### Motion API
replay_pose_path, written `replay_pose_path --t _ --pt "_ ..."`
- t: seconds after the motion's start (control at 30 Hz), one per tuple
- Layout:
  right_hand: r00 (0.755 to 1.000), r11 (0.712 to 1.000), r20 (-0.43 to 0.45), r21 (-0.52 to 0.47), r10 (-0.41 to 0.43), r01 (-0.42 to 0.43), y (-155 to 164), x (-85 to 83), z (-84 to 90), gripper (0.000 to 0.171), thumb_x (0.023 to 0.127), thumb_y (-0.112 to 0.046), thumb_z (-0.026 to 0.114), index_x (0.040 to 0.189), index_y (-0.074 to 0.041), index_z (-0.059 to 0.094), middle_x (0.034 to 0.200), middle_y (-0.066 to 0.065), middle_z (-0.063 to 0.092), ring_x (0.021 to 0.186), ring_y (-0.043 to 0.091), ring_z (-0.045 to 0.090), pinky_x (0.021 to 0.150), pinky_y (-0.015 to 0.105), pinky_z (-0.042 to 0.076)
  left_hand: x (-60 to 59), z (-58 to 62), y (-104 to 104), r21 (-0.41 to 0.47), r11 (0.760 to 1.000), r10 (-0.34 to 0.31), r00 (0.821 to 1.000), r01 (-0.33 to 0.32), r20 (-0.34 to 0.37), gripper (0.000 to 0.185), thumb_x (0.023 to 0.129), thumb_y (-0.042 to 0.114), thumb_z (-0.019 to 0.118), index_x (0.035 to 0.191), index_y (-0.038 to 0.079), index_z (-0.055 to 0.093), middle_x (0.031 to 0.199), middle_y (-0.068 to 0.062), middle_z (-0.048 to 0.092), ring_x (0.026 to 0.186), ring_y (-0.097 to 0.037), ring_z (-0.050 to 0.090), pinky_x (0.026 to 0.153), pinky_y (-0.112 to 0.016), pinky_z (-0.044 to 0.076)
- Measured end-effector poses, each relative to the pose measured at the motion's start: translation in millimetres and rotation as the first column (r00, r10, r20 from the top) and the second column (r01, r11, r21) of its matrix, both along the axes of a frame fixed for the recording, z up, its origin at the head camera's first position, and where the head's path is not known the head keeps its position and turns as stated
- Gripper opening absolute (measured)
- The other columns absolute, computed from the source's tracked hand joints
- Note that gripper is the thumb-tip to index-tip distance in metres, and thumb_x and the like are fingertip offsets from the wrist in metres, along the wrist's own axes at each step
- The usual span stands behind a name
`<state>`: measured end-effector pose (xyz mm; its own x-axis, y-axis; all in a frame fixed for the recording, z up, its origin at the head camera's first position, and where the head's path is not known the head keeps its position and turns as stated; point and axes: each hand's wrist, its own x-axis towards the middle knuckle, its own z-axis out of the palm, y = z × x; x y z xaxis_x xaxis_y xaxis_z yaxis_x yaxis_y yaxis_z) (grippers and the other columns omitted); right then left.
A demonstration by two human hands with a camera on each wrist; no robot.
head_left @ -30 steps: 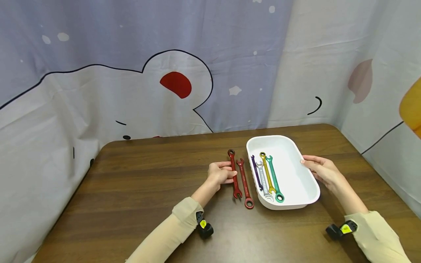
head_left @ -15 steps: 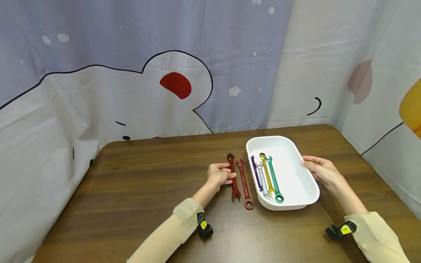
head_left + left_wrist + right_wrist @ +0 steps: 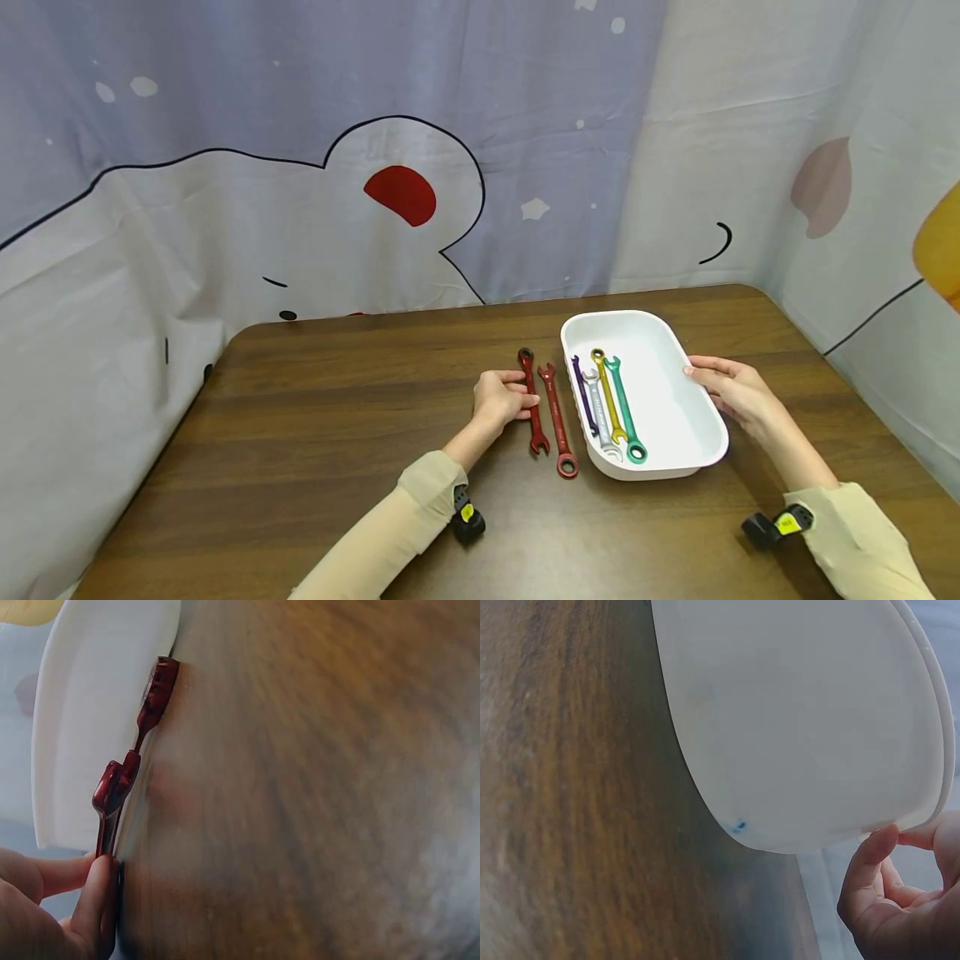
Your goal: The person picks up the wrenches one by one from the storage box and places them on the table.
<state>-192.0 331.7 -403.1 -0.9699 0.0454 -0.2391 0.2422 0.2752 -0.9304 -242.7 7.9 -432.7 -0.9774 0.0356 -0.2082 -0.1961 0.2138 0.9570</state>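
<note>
My left hand (image 3: 500, 397) pinches a dark red combination wrench (image 3: 535, 421) by its shank, low at the table; I cannot tell if it touches the wood. In the left wrist view, thumb and finger lie on either side of the wrench (image 3: 112, 787). Just right of it, a second red wrench (image 3: 557, 412) lies on the table. My right hand (image 3: 738, 390) holds the right rim of a white plastic tray (image 3: 675, 433), thumb at the rim. Inside, along the left, lie a purple wrench (image 3: 584, 395), a silver wrench (image 3: 598, 408), a yellow wrench (image 3: 609, 396) and a green wrench (image 3: 626, 408).
The brown wooden table (image 3: 322, 450) stretches far to the left and in front. A printed curtain (image 3: 300, 225) hangs behind its back edge and along the sides. Small black cameras are strapped at both wrists.
My left hand has lowered the red wrench slightly toward the table, its upper end coming nearer to me; over the last half second it barely moves. The right hand and tray stay put.
</note>
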Motion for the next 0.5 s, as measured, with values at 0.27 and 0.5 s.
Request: replay_pose_path --t 0.27,0.5 --pt "1.0 1.0 -0.003 -0.003 0.0 -0.001 -0.2 -0.1 0.2 0.07 0.094 -0.031 0.061 0.142 0.011 0.033 0.088 -0.022 0.062 0.083 -0.003 0.064 0.074 0.02 0.059 1.0 2.5 1.8 -0.138 0.99 -0.017 0.997 0.006 -0.08 0.043 0.07 -0.005 0.08 0.112 -0.001 0.069 0.089 -0.016 0.074 0.064 -0.019 0.071 0.049 -0.024 0.058" --pt "1.0 1.0 -0.001 0.003 -0.005 0.005 0.1 -0.1 -0.1 0.07 0.094 -0.031 0.062 0.141 0.012 0.033 0.087 -0.022 0.062 0.082 -0.003 0.064 0.073 0.02 0.059 1.4 2.2 5.4 -0.205 0.979 -0.015 0.995 -0.006 -0.099 0.043 0.069 -0.005 0.08 0.11 0.0 0.069 0.086 -0.014 0.074 0.06 -0.016 0.07 0.047 -0.022 0.057"
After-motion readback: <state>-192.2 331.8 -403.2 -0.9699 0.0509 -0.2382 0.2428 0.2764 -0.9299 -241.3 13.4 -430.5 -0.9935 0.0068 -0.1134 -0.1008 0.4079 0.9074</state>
